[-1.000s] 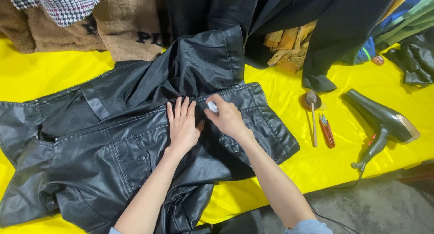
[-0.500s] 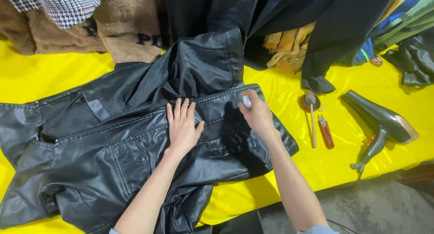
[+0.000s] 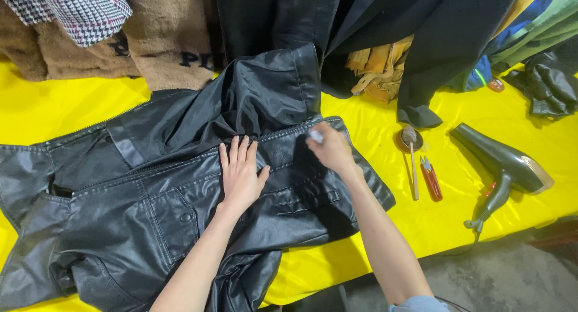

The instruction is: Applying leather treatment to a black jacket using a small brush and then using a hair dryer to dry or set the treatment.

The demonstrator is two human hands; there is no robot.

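Yellow satin-looking table cover [image 3: 494, 227] everywhere, concrete floor just past the near edge. Black leather jacket [image 3: 120, 227] spread flat across most of it, front side up, zipper line running along the upper edge, collar area bunched up toward the far side.

Left hand [image 3: 241, 176] pressed flat on the jacket near the middle, fingers straight and close together, thumb out to the side, holding nothing, just pinning the leather down. Right hand [image 3: 330, 149] just to the right of it, also on the jacket, near the zipper edge, fingers curled around a small whitish thing [image 3: 315, 135] poking out at the fingertips. Bit blurry, so can't tell exactly what it is, could be chalk or a marker.

Off the jacket's right edge, lying on the yellow cover: a small brush with a round head and thin wooden handle [image 3: 412, 161], then red thread snips [image 3: 431, 178] right beside that, then a dark hair dryer [image 3: 503, 164] further right with its cord heading off the near edge.

Beyond the jacket, at the far side: tan fleecy garment [image 3: 162, 41] with dark lettering, a houndstooth piece [image 3: 78, 8] on top of it at the left, big dark coats [image 3: 421, 29] hanging over the middle, mustard-yellow fabric [image 3: 379, 68] peeking out under them. Another black leather bit [image 3: 551, 86] way off to the far right of the jacket.
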